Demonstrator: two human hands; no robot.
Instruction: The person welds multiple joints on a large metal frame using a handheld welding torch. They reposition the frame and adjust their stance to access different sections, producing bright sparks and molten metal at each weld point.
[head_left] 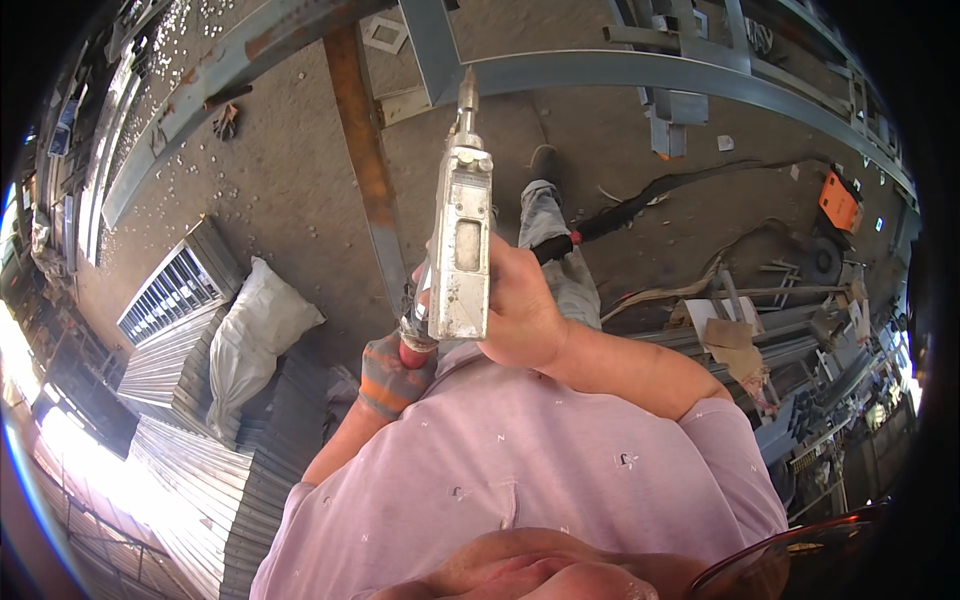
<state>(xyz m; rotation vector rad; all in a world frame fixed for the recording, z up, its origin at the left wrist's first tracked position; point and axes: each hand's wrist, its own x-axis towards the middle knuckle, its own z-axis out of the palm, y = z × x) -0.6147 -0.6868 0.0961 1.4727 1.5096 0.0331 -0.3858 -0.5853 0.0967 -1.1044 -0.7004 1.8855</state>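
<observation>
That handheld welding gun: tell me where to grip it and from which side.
Grip the welding gun at its rear end, where the right hand wraps it from the right. The boxy grey body is wide there, and the narrow nozzle points away toward the steel frame. The gloved left hand steadies it from below, probably a sound second hold.

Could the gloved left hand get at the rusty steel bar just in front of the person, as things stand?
Probably yes. The left hand sits low beside the metal tool, close to the rusty bar, with nothing visible between them, though it seems busy steadying the tool with the right hand.
</observation>
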